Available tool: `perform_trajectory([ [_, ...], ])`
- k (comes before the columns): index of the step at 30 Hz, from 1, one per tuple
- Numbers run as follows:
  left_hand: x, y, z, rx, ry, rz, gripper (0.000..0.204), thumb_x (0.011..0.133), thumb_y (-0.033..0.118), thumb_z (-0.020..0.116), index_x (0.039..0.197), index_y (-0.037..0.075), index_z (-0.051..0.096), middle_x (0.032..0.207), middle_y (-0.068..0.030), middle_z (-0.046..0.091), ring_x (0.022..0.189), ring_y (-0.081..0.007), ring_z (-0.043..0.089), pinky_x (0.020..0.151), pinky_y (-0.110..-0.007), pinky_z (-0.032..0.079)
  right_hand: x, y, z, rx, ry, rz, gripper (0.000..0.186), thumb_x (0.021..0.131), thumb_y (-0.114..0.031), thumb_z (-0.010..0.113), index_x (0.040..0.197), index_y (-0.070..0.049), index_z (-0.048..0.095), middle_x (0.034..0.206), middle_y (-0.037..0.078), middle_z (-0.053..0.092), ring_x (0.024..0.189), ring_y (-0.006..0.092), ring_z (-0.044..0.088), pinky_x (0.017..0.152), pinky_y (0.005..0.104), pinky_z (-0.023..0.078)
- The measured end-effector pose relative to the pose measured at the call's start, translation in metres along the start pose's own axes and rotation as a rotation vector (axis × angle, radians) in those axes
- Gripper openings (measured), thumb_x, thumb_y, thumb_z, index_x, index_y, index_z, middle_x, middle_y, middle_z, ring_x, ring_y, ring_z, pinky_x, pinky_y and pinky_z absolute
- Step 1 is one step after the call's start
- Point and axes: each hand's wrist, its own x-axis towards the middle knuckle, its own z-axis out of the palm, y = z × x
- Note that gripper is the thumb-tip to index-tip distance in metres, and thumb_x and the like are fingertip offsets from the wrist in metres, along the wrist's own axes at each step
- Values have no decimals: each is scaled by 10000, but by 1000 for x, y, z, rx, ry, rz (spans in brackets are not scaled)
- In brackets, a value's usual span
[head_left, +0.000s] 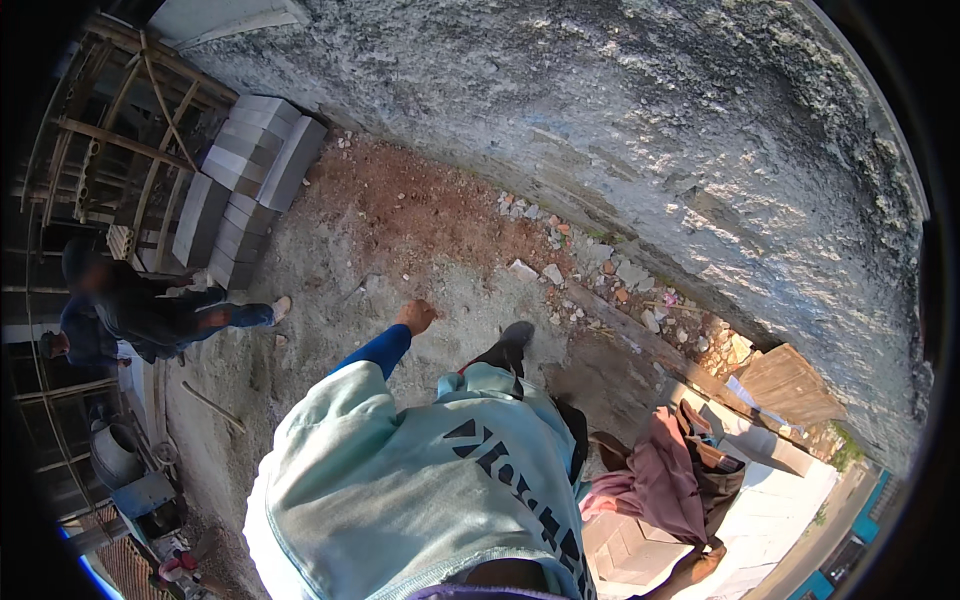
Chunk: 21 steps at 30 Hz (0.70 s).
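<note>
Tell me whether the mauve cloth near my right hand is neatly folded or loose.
Loose: the mauve cloth lies bunched over the pale blocks, with uneven creases and no squared edges visible.

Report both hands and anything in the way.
Left hand over dirt ground, nothing visible held. Right hand by mauve cloth atop pale blocks, grip unclear. Rubble along wall.

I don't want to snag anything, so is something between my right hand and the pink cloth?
Nothing visible stands between them: your right hand is close by the pink cloth, though contact is unclear.
</note>
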Motion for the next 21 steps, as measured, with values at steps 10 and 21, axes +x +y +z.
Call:
perform_trajectory([
  [10,-84,-102,82,-313,24,-214,326,867,374,753,931,55,776,881,-191,755,900,-330,738,804,-440,556,232,-249,272,-649,-245,-335,412,819,-142,773,1180,14,650,1076,215,644,1017,410,647,892,467,519],
  [21,-105,-120,123,-228,-347,-150,409,906,418,703,1009,22,715,804,-83,713,658,-204,680,548,-401,523,46,-295,363,-68,-846,-349,447,874,-244,751,1262,-41,660,1131,214,721,1066,387,687,902,471,534],
])
